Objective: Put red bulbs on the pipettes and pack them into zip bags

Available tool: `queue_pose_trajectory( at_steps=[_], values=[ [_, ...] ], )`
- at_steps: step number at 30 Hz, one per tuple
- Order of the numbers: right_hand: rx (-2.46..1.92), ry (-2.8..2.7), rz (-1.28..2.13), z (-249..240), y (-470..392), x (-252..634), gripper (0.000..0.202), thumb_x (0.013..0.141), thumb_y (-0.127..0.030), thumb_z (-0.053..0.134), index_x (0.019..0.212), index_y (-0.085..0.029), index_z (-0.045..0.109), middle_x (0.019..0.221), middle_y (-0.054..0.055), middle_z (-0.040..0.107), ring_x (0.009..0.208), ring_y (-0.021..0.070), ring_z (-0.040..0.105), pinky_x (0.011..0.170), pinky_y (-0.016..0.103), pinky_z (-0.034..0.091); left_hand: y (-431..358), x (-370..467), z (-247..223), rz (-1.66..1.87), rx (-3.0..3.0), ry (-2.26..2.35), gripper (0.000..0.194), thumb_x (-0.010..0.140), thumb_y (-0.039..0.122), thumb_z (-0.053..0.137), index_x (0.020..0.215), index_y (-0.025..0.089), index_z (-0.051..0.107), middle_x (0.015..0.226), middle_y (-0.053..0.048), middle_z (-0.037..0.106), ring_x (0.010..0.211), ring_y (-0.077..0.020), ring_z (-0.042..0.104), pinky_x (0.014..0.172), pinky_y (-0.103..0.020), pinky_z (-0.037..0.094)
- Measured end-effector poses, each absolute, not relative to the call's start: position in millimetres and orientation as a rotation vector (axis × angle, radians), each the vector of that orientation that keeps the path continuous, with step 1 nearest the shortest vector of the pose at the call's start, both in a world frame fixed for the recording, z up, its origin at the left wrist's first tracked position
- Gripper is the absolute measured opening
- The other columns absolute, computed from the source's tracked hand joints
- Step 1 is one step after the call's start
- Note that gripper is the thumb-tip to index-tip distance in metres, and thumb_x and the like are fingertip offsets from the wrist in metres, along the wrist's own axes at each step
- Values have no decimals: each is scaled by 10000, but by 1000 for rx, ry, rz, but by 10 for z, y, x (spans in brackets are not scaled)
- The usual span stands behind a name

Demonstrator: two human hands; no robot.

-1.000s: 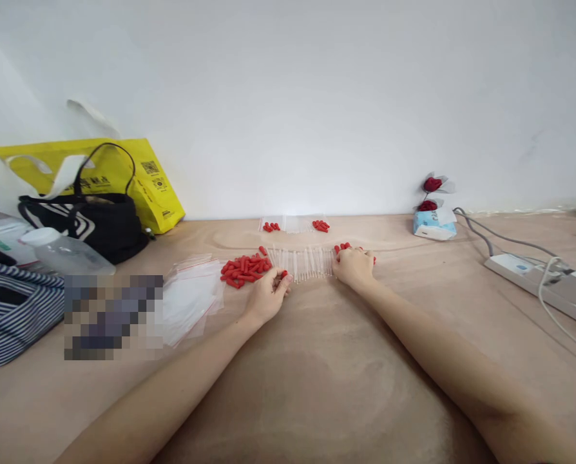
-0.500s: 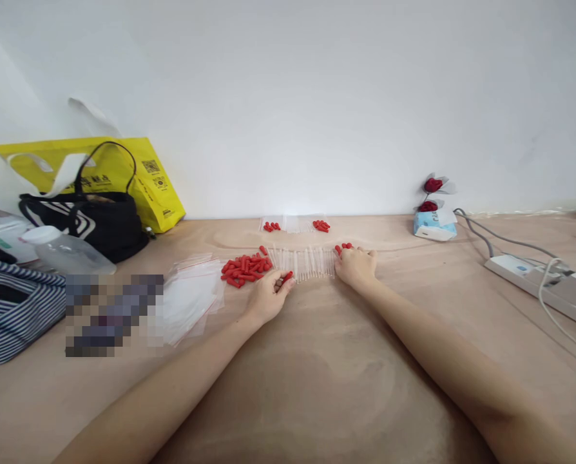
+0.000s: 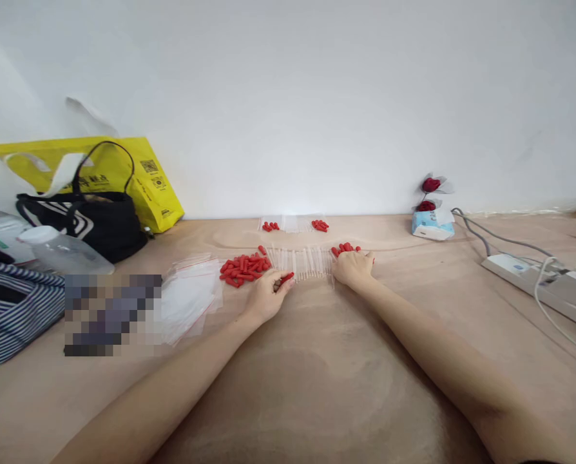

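Observation:
My left hand [image 3: 265,294] pinches a small red plug-like piece [image 3: 287,278] between thumb and fingers. It rests at the near left end of a row of thin clear sticks [image 3: 306,263] laid side by side. Just left of the sticks lies a heap of similar red pieces [image 3: 242,269]. My right hand [image 3: 353,269] is curled down on the table at the row's right end. Red pieces [image 3: 346,247] show beyond and beside its fingers. What those fingers grip is hidden under the hand.
Flat zip bags [image 3: 191,299] lie left of the heap. At the back, a clear bag [image 3: 295,223] has red pieces at both ends. Yellow bag [image 3: 162,193], black bag [image 3: 109,225] and bottle [image 3: 68,252] stand left; tissue pack [image 3: 433,225] and power strip [image 3: 520,270] are right.
My right hand has shifted slightly, and more red pieces now show around its fingers. My left hand keeps its red piece in nearly the same place. The whole view has drifted a little.

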State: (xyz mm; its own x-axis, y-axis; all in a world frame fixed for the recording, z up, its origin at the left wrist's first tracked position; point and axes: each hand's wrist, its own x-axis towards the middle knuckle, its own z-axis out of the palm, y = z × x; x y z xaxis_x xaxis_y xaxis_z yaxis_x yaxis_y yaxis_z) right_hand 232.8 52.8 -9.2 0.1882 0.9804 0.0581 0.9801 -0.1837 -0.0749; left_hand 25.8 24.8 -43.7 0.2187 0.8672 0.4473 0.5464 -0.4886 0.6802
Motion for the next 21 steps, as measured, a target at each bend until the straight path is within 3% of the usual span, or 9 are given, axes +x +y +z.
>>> queue_pose_trajectory(
  at_steps=[6, 10, 13, 21],
  values=[
    [-2110, -1918, -81, -67, 463, 2359, 267, 816, -202, 358, 910, -56, 561, 877, 189, 594, 905, 293, 504, 759, 400, 312, 238, 261, -433, 1167, 2015, 1252, 194, 761, 288, 541, 908, 165, 574, 785, -26, 624, 678, -131, 588, 599, -243, 486],
    [-1462, -2081, -44, -132, 319, 2434, 212, 843, -205, 343, 871, -125, 538, 819, 116, 594, 790, 212, 508, 680, 305, 350, 205, 265, -372, 1185, 2137, 1249, 125, 766, 235, 537, 854, 161, 588, 813, -31, 617, 703, -133, 583, 623, -251, 484],
    [-1123, -2146, -120, -243, 155, 2461, 207, 838, -177, 367, 921, -152, 555, 802, 83, 594, 768, 190, 492, 686, 303, 347, 153, 278, -292, 1190, 2302, 1239, 110, 767, 191, 541, 850, 166, 608, 829, -34, 617, 770, -148, 577, 697, -279, 470],
    [-971, -2004, -34, -340, 3, 2432, 211, 818, -163, 426, 910, -178, 616, 653, 32, 586, 639, 150, 501, 632, 296, 371, 107, 274, -232, 1159, 2453, 1310, 115, 763, 179, 559, 855, 192, 628, 819, -18, 632, 765, -157, 587, 717, -303, 456]
  ],
)
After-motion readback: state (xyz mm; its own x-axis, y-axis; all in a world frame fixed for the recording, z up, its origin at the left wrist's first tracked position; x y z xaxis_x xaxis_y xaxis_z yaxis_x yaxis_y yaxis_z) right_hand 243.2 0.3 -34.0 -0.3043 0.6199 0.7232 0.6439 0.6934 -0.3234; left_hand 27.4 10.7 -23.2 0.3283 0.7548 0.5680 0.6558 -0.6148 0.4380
